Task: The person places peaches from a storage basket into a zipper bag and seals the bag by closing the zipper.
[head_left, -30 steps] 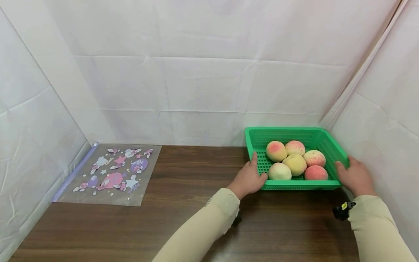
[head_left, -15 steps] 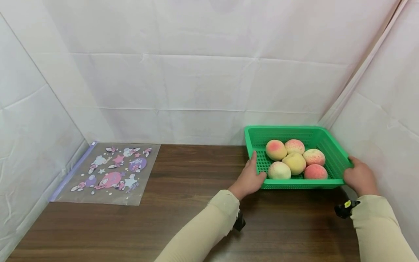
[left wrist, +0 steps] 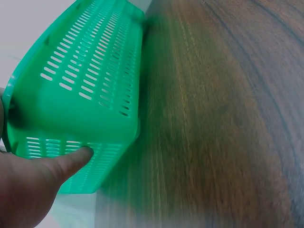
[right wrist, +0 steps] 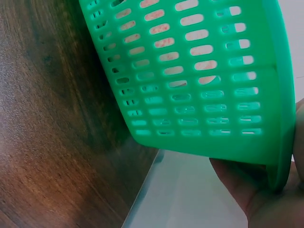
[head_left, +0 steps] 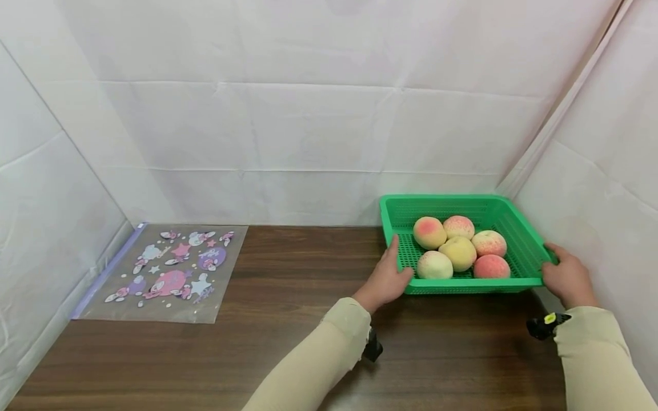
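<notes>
A green plastic basket [head_left: 462,283] with slotted walls stands at the right of the table, several peaches [head_left: 459,254] lying together on its floor. At its left front corner my left hand [head_left: 384,281] grips the rim. In the left wrist view, one finger [left wrist: 71,164] of that hand lies along the outside of the slotted wall. My right hand [head_left: 569,278] holds the right end of the rim near the front corner. The right wrist view shows the rim [right wrist: 280,142] between thumb and fingers, with some peach skin visible through the slots.
A clear zip bag [head_left: 169,274] with pink and purple cartoon prints and a purple zip edge lies flat at the left of the wooden table [head_left: 288,319]. White cloth walls [head_left: 308,125] enclose the back and both sides; the right one stands close beside my right hand.
My right hand has closed its thumb and fingers round the basket's rim, where the thumb earlier stretched over it. The left hand keeps its place. The whole view has shifted slightly.
</notes>
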`<state>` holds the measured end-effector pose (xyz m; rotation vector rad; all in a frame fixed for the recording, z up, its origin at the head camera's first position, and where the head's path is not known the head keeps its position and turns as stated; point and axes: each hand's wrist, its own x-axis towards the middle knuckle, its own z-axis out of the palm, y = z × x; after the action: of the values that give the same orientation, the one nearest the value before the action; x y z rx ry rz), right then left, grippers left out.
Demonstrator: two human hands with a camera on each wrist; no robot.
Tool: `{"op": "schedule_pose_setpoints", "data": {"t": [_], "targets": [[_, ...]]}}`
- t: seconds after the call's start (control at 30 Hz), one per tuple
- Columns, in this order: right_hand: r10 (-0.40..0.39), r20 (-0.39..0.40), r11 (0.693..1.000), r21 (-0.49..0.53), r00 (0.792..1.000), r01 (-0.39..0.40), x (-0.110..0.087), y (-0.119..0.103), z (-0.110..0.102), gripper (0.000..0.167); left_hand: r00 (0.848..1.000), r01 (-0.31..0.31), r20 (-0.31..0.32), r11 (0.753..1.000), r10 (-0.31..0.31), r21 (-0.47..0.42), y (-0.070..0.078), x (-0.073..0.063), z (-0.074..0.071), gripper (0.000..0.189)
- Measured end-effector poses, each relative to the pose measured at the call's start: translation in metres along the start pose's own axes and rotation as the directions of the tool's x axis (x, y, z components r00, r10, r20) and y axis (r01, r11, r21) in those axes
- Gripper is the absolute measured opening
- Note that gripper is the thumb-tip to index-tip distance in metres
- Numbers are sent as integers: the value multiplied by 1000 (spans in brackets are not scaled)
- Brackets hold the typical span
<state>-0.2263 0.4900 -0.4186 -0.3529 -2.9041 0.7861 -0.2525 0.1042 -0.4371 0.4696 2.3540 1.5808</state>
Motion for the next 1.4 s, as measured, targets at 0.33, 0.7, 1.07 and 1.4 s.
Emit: {"op": "schedule_pose_setpoints", "data": {"t": [0.33, 0.7, 1.07, 1.4], "targets": [[27, 25, 990, 137, 999, -30, -4, -10, 11, 62, 1000, -3, 10, 1000, 3, -23, -10, -2, -12, 78], [48, 4, 978, 202, 999, -48, -13, -22, 23, 60, 1000, -13, 25, 1000, 13, -14, -17, -13, -31, 76], [9, -30, 979, 203, 1000, -3, -23, -30, 34, 59, 1000, -11, 25, 1000, 11, -24, -25, -23, -50, 76], [13, -62, 980, 199, 998, -1, -31, -44, 44, 57, 998, -31, 44, 998, 33, -51, -35, -28, -66, 76]]}}
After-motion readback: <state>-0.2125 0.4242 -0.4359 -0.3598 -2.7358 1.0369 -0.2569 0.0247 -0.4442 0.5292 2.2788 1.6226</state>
